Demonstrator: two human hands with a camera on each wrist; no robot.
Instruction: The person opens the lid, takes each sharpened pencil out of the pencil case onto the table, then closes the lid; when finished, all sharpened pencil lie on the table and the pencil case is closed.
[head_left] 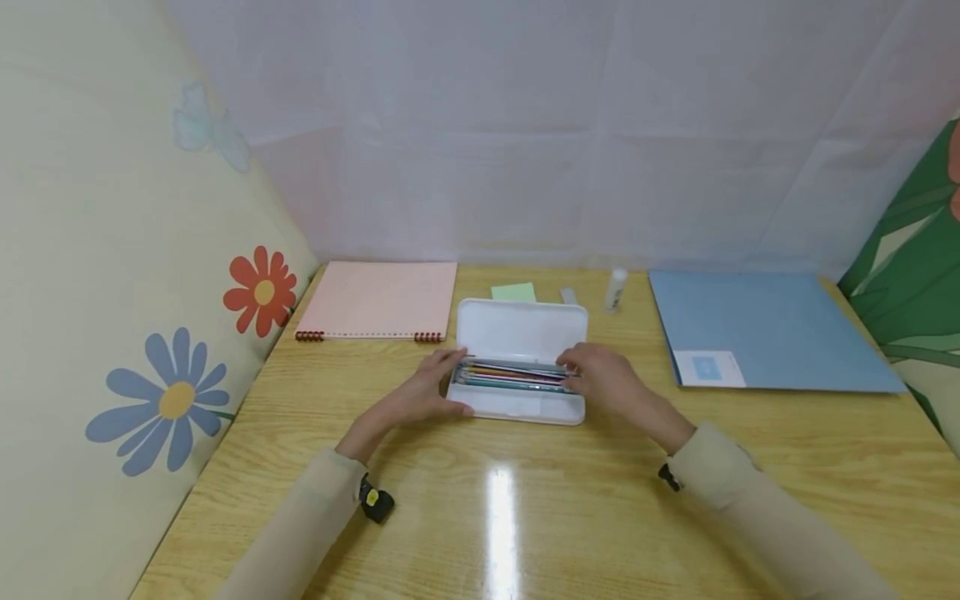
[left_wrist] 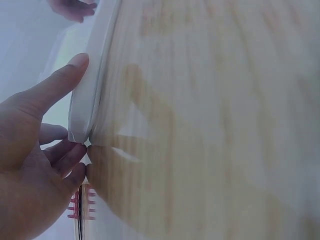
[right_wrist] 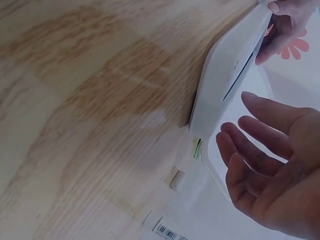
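Observation:
An open white pencil case sits mid-table, its lid tipped back. Several colored pencils lie lengthwise in its tray. My left hand grips the case's left end. In the left wrist view, its thumb presses along the front wall and the fingertips meet the corner. Over the right end of the tray is my right hand, close to the pencil ends. The right wrist view shows its fingers loosely bent with nothing between them.
Behind the case lie green sticky notes and a small grey-white block. A white glue stick stands to their right. A pink spiral notebook lies back left, a blue folder on the right.

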